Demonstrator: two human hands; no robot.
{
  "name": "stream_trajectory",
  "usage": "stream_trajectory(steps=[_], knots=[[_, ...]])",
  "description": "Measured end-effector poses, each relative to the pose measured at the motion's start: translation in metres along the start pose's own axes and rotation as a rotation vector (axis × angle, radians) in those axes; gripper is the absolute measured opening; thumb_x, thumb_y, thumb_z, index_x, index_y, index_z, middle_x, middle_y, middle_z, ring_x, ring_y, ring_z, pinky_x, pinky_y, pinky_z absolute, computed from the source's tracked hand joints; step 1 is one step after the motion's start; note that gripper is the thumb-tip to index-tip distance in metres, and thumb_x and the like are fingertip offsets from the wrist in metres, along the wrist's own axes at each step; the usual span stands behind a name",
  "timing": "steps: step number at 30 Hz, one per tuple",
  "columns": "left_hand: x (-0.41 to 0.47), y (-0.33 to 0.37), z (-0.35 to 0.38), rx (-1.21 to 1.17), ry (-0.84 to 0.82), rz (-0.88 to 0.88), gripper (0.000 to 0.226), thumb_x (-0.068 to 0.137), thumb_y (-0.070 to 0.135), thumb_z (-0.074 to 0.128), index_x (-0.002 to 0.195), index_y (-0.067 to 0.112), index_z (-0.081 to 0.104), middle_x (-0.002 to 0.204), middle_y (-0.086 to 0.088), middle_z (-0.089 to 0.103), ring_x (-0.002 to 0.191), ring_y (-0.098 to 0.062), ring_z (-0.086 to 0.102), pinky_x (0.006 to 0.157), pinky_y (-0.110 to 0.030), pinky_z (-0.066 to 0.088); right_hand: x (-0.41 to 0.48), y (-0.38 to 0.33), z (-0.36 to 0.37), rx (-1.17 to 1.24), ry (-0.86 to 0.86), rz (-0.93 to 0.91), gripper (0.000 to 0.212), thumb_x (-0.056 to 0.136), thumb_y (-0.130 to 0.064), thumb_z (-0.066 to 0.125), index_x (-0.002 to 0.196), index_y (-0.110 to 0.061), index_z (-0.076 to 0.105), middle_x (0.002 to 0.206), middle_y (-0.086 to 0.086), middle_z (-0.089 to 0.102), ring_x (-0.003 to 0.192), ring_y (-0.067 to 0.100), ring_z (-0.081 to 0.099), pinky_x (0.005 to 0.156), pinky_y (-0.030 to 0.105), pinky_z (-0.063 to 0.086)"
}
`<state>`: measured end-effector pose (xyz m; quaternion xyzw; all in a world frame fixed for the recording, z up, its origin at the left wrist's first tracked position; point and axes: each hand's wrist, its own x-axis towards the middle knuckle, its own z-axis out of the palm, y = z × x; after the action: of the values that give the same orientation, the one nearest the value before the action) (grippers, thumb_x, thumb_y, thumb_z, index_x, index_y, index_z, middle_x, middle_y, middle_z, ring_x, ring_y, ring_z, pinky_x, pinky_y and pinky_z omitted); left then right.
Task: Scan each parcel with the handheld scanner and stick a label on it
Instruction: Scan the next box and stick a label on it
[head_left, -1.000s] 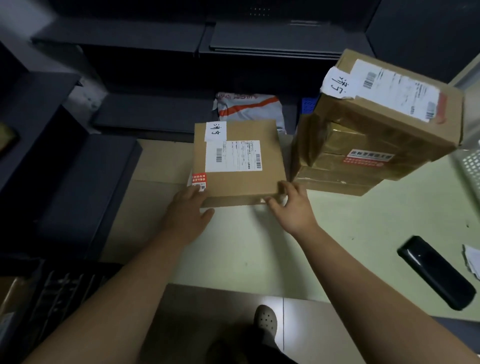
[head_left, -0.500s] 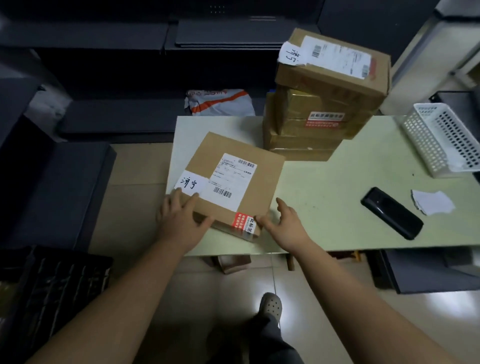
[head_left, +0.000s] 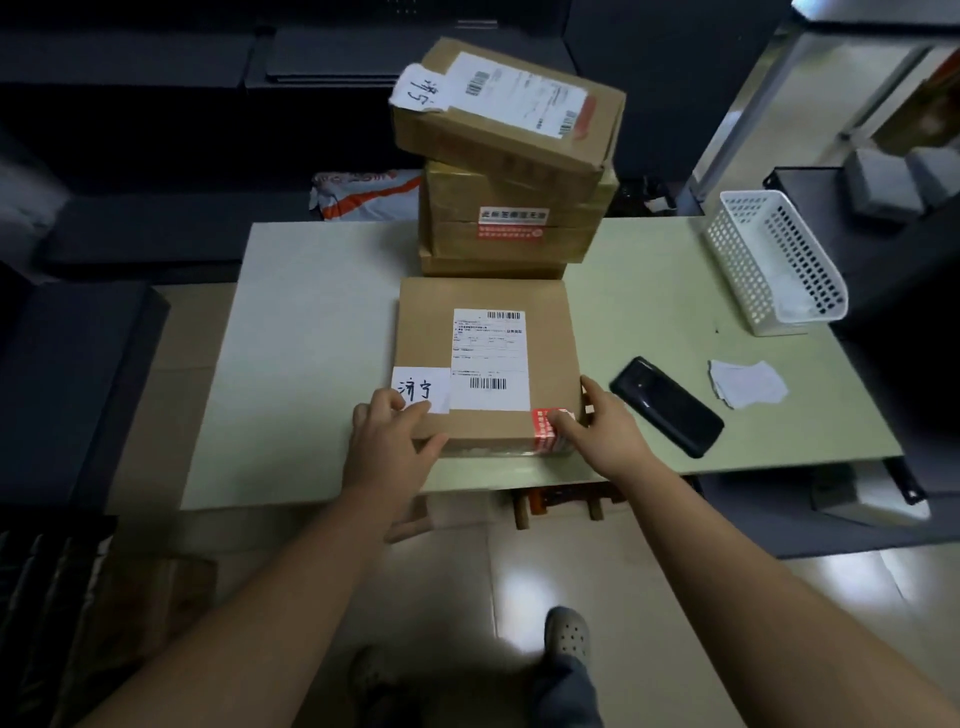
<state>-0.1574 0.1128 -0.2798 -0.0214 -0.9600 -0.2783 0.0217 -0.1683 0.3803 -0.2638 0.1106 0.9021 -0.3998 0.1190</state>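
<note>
A flat brown parcel (head_left: 426, 332) lies on the pale green table (head_left: 311, 364), square to its front edge, with a white shipping label and a small handwritten label on top. My left hand (head_left: 389, 441) grips its near left corner, fingers on top and thumb on the front side. My right hand (head_left: 597, 426) holds the near right corner by a red sticker. The black handheld scanner (head_left: 667, 405) lies on the table just right of my right hand. A few loose white labels (head_left: 745, 384) lie further right.
A stack of brown parcels (head_left: 509, 208) stands right behind the flat parcel, the top one skewed. A white perforated basket (head_left: 774, 260) sits at the table's right end. A white and orange mail bag (head_left: 363, 195) lies behind. Dark shelving surrounds the table.
Both hands have turned the flat parcel and slid it right, from the table's left corner to the front of the stack. It now lies square with the edge.
</note>
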Motion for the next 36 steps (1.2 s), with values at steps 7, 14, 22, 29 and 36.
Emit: stream_trajectory(steps=[7, 14, 22, 29, 36], knots=[[0.001, 0.070, 0.034, 0.051, 0.027, -0.176, 0.042, 0.079, 0.034, 0.079, 0.117, 0.019, 0.071, 0.118, -0.002, 0.051, 0.112, -0.027, 0.042, 0.095, -0.038, 0.043, 0.027, 0.084, -0.090, -0.114, 0.003, -0.036, 0.059, 0.089, -0.039, 0.067, 0.141, -0.015, 0.050, 0.134, 0.007, 0.057, 0.121, 0.026, 0.055, 0.099, 0.035, 0.043], [0.011, 0.114, 0.055, 0.192, -0.068, -0.263, 0.063, 0.088, 0.054, 0.062, 0.143, 0.026, 0.048, 0.157, -0.003, 0.031, 0.144, -0.026, 0.022, 0.117, -0.045, 0.025, 0.048, 0.140, -0.107, -0.670, -0.088, -0.106, 0.081, 0.084, -0.062, 0.061, 0.151, -0.027, 0.031, 0.146, 0.010, 0.034, 0.129, 0.033, 0.037, 0.106, 0.044, 0.033], [0.007, 0.125, 0.059, 0.209, -0.136, -0.289, 0.065, 0.091, 0.056, 0.057, 0.148, 0.029, 0.041, 0.162, 0.001, 0.021, 0.150, -0.022, 0.009, 0.121, -0.042, 0.016, 0.055, 0.151, -0.109, -0.645, -0.094, -0.133, 0.076, 0.085, -0.056, 0.061, 0.151, -0.033, 0.031, 0.140, 0.011, 0.039, 0.124, 0.032, 0.038, 0.104, 0.045, 0.034], [-0.002, 0.129, 0.057, 0.179, -0.035, -0.278, 0.059, 0.090, 0.048, 0.064, 0.140, 0.020, 0.052, 0.156, -0.005, 0.034, 0.145, -0.026, 0.024, 0.117, -0.045, 0.025, 0.030, 0.109, -0.169, -0.478, -0.064, -0.065, 0.072, 0.075, -0.050, 0.070, 0.142, -0.036, 0.045, 0.126, 0.007, 0.047, 0.122, 0.028, 0.041, 0.100, 0.039, 0.037], [-0.007, 0.122, 0.050, 0.239, -0.098, -0.343, 0.063, 0.090, 0.049, 0.061, 0.145, 0.020, 0.047, 0.159, -0.005, 0.029, 0.145, -0.028, 0.021, 0.116, -0.039, 0.025, -0.007, 0.009, -0.220, -0.608, -0.294, -0.201, 0.080, 0.063, -0.062, 0.062, 0.140, -0.046, 0.046, 0.114, 0.000, 0.051, 0.120, 0.024, 0.042, 0.097, 0.041, 0.047]])
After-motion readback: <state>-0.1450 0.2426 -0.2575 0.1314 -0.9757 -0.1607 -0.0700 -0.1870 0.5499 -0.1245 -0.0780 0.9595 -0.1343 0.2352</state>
